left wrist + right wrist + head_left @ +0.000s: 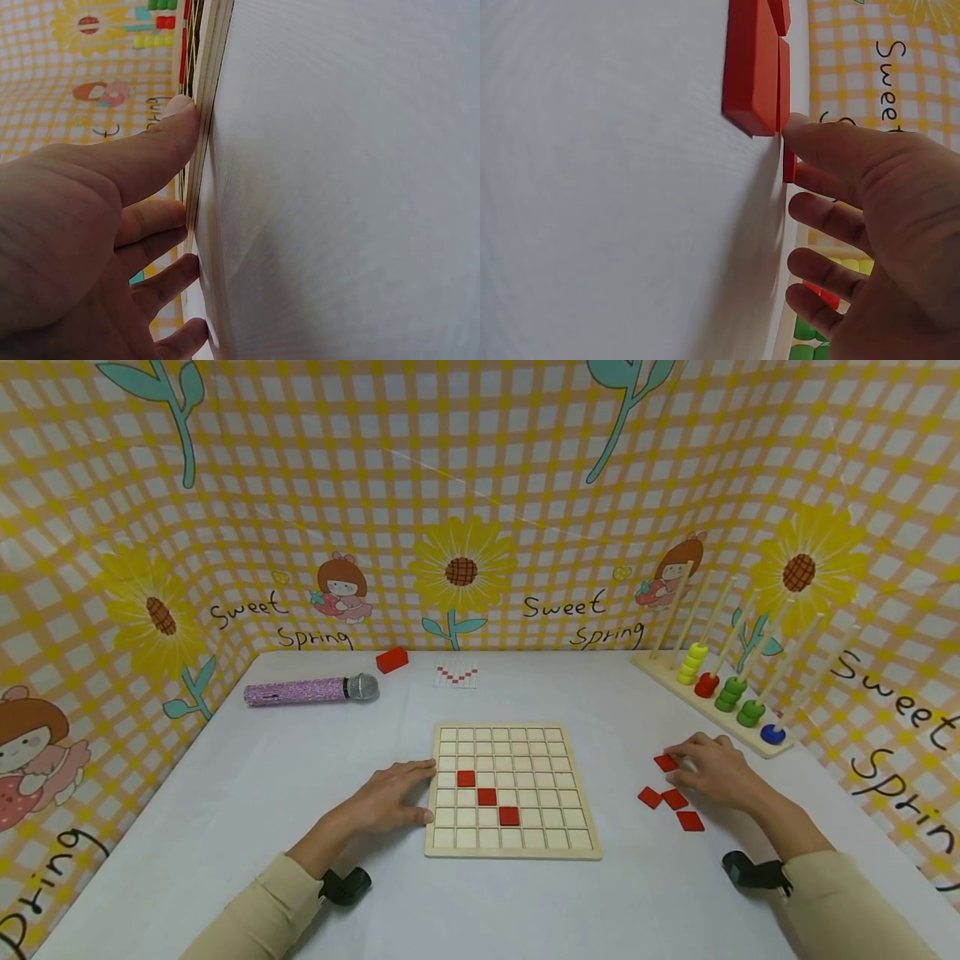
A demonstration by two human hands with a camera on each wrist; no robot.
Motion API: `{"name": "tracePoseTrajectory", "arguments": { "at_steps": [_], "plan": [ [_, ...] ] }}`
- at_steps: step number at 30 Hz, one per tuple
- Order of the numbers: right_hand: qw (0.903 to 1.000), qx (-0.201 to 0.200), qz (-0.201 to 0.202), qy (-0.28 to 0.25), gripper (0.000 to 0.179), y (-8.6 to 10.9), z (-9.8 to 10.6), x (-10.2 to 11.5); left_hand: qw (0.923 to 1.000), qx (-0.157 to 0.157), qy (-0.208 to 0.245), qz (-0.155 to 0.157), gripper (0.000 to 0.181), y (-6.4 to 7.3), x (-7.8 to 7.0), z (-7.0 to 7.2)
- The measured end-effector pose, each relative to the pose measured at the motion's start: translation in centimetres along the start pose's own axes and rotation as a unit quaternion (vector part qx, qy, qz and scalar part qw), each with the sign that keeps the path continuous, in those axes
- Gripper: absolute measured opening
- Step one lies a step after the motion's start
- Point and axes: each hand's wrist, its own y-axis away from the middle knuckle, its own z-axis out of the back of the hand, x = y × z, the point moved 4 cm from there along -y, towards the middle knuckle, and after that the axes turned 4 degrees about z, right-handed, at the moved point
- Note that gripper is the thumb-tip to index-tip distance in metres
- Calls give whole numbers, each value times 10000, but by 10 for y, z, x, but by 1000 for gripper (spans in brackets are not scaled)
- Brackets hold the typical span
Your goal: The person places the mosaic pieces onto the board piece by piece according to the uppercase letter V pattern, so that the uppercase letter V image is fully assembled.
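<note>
A wooden grid board (443,842) lies on the table, with three red square tiles in its cells: an upper one (467,778), a middle one (487,797) and a lower one (509,816), stepping down rightward. My left hand (390,797) rests against the board's left edge, its thumb and fingertips touching the rim with fingers extended. Right of the board, my right hand (716,772) pinches a red tile (663,763) between thumb and index finger, low at the table. In the right wrist view that tile (789,166) is partly hidden by the thumb. Three loose red tiles (690,821) lie just nearer.
Back left lie a glittery pink microphone (300,691) and a red block (392,660). Behind the board is a small card (455,675) with a red-square pattern. A wooden bead rack (757,739) with upright pegs stands at the back right. Patterned cloth (480,460) walls the table.
</note>
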Motion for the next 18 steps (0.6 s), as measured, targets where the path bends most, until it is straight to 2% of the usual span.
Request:
{"name": "tracePoseTrajectory", "arguments": {
  "at_steps": [11,18],
  "plan": [
    [9994,-326,92,-59,29,5,0,-2,10000,-32,27,25,70,0,0,1],
    [9986,-499,-28,-154,23,7,0,-3,10000,-30,32,28,70,0,-1,0]
  ]
}}
